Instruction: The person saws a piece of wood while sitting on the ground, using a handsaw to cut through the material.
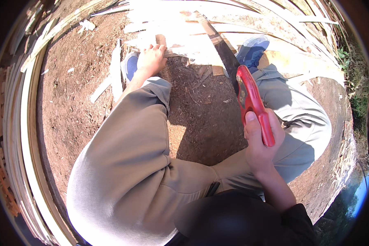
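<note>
In my right hand [263, 137] is a handsaw, its red handle [253, 98] wrapped by my fingers. The dark saw blade [222, 45] points up and away to the left, its far end over the pale boards. My left hand [151, 59] reaches down beside my left shoe [131, 66], fingers bent over a short brown piece of wood [160, 39]. The far end of that piece sticks out past my fingers. What lies under the palm is hidden.
Sunlit pale boards [283, 43] spread across the far side, partly washed out by glare. My right shoe [252, 51] rests by them. Long planks [28, 110] are stacked at the left. Wood scraps [116, 67] lie on brown soil [205, 123]. Green plants [358, 100] edge the right.
</note>
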